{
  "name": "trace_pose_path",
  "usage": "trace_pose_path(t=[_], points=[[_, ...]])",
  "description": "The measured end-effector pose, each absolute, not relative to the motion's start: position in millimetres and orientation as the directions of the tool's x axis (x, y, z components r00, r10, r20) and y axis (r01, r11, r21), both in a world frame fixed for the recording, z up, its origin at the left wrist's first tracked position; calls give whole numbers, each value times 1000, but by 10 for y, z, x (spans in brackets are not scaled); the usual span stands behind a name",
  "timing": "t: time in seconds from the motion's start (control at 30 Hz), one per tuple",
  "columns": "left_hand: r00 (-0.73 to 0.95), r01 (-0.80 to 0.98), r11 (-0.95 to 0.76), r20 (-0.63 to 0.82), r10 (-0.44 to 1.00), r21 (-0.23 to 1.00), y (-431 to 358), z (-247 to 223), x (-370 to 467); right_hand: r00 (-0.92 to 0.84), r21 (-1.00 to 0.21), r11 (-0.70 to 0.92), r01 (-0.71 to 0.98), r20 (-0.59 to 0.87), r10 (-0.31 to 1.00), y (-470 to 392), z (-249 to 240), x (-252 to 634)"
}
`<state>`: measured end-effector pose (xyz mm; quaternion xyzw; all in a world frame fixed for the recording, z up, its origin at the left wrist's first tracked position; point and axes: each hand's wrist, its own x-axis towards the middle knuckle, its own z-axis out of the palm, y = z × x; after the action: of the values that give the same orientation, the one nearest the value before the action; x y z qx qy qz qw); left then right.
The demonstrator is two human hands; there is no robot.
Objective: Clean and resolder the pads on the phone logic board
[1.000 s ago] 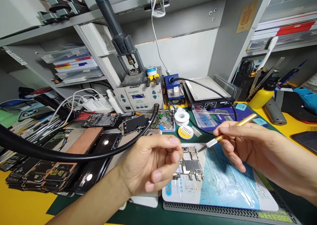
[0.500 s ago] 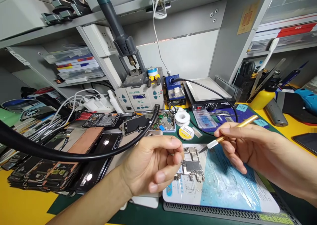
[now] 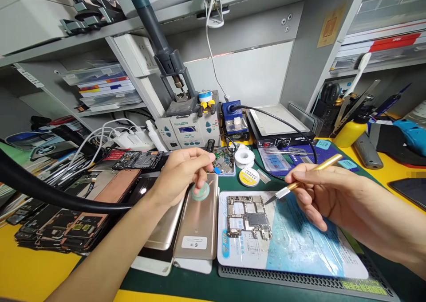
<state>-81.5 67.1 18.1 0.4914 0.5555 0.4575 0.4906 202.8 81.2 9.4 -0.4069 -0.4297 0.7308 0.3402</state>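
My right hand (image 3: 319, 191) is closed around a hobby knife (image 3: 301, 181) with a gold handle. Its grey blade points down and left, near the right edge of a phone logic board (image 3: 249, 217). That board lies flat on a white and blue mat (image 3: 293, 249). My left hand (image 3: 184, 171) hovers over the top end of a gold phone back (image 3: 196, 220), thumb and fingers pinched together. Whether anything small sits in that pinch is hidden. A pale green ring (image 3: 200, 192) on the phone back shows just below the fingertips.
A black hose (image 3: 66, 195) crosses from the left and passes behind my left arm. Beyond stand a hot air station (image 3: 189, 131), a solder spool (image 3: 244, 158) and a yellow-labelled round tin (image 3: 249, 177). Stacked phone parts (image 3: 60, 217) lie left; a yellow bottle (image 3: 349, 131) stands right.
My left hand has moved left and away from the logic board to above the gold phone back, uncovering the board. My right hand, with the hobby knife, has barely moved.
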Motion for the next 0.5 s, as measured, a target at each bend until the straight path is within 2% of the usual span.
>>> trace_pose_path(t=[0.1,0.2,0.33,0.5], points=[[-119,394,69,-23,993,917,774,82,-879,-432,-902,-400,-160,-300,851,788,86,2026],[-149,607,64,34,988,792,854,27,-900,-423,-904,-395,-163,-297,856,774,63,2021],[-137,767,72,54,989,637,940,65,-863,-422,-906,-390,-164,-293,858,780,41,2011],[-81,881,33,81,993,473,1036,91,-798,-427,-908,-388,-159,-291,856,769,52,2005]])
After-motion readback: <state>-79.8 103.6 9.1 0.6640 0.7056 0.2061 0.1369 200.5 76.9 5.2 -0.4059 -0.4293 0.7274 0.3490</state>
